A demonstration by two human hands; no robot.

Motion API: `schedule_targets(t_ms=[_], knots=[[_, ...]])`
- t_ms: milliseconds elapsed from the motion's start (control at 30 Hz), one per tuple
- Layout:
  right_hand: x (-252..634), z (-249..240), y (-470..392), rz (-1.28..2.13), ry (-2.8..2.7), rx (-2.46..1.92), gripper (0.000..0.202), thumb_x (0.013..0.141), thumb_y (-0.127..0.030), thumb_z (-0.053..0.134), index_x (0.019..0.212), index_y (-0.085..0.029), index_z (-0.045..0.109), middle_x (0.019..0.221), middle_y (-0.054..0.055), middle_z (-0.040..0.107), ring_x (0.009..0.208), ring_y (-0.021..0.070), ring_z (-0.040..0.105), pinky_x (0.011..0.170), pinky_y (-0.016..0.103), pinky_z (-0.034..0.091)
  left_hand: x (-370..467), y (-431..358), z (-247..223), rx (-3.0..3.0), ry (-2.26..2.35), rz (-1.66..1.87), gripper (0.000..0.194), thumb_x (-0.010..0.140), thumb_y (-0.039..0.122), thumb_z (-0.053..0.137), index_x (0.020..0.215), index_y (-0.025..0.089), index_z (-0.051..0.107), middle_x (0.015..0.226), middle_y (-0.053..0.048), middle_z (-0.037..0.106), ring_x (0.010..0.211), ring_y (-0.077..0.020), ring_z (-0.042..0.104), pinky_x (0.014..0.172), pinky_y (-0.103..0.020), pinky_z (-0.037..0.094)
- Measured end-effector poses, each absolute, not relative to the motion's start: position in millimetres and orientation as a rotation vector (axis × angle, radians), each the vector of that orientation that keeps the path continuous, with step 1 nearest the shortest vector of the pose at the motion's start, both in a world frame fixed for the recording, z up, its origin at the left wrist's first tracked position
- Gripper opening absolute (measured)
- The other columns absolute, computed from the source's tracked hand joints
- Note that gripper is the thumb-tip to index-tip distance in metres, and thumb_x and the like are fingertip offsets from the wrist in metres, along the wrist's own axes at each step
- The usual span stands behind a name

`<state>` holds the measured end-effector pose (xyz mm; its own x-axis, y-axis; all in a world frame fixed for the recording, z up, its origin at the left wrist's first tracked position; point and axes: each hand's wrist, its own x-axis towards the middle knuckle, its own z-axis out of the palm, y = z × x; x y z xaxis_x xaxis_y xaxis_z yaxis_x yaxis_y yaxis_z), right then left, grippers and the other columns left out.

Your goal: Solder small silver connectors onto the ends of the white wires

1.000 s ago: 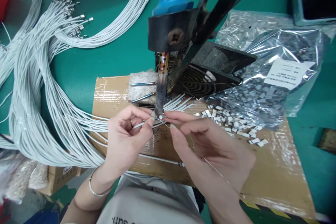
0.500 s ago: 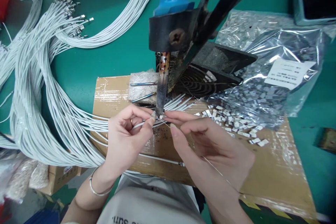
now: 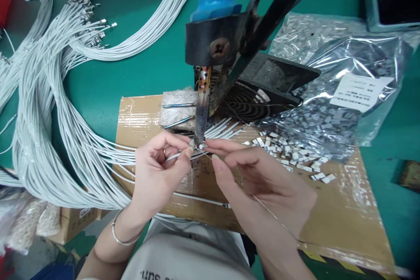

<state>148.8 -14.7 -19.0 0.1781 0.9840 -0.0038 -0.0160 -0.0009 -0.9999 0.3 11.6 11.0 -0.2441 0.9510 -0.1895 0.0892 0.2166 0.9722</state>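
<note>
Between thumb and fingers, my left hand [image 3: 164,164] pinches a white cable [image 3: 173,156] whose end lies right under the soldering iron's tip. The soldering iron [image 3: 202,109], with a blue handle, hangs tip-down in a black clamp. My right hand [image 3: 262,183] holds a thin strand of solder wire [image 3: 271,212], which runs from the fingertips across the palm. Its forefinger reaches close to the iron's tip, by a tiny connector [image 3: 202,145]. The joint itself is partly covered by fingertips and too small to make out. Other white cables [image 3: 218,131] lie behind the hands.
Loose small metal connectors [image 3: 295,151] are scattered on the cardboard [image 3: 344,210] at right, beside a clear bag [image 3: 377,65] of them. A black fan [image 3: 256,100] stands behind the iron. Large bundles of white cable [image 3: 36,118] fill the left. One finished-looking cable [image 3: 200,200] lies in front.
Hardly anything differs. Both hands hold the same place under the iron, and the right hand has shifted very slightly left.
</note>
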Motion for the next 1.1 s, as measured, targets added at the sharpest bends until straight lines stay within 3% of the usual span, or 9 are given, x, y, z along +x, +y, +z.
schedule_targets(t_ms=[633, 867, 1100], knots=[[149.7, -20.7, -13.6, 1.100, -1.074, -1.255, 0.018, 0.096, -0.015, 0.076, 0.083, -0.025, 0.070, 0.108, 0.004, 0.087, 0.105, 0.0204, 0.084, 0.095, 0.032, 0.067, -0.6, 9.5, 8.7, 1.050, 1.535, 1.152, 0.013, 0.073, 0.009, 0.088, 0.071, 0.018, 0.078, 0.082, -0.006, 0.081, 0.063, -0.0119, 0.064, 0.055, -0.019, 0.051], [149.7, -22.2, -15.3, 1.103, -1.062, -1.254, 0.018, 0.097, -0.015, 0.077, 0.084, -0.026, 0.071, 0.111, 0.001, 0.086, 0.105, 0.0167, 0.083, 0.098, 0.027, 0.063, -0.6, 8.5, 8.3, 1.082, 1.525, 1.155, 0.011, 0.077, 0.009, 0.084, 0.072, 0.018, 0.078, 0.081, -0.005, 0.079, 0.057, -0.0081, 0.055, 0.049, -0.017, 0.044], [149.0, -19.9, -15.0, 1.088, -1.072, -1.270, 0.018, 0.096, -0.014, 0.077, 0.084, -0.026, 0.071, 0.111, 0.001, 0.087, 0.103, 0.0178, 0.083, 0.096, 0.029, 0.064, 1.4, 9.3, 8.7, 1.056, 1.555, 1.160, 0.012, 0.076, 0.011, 0.085, 0.072, 0.018, 0.077, 0.084, -0.006, 0.080, 0.057, -0.0092, 0.057, 0.049, -0.018, 0.045]])
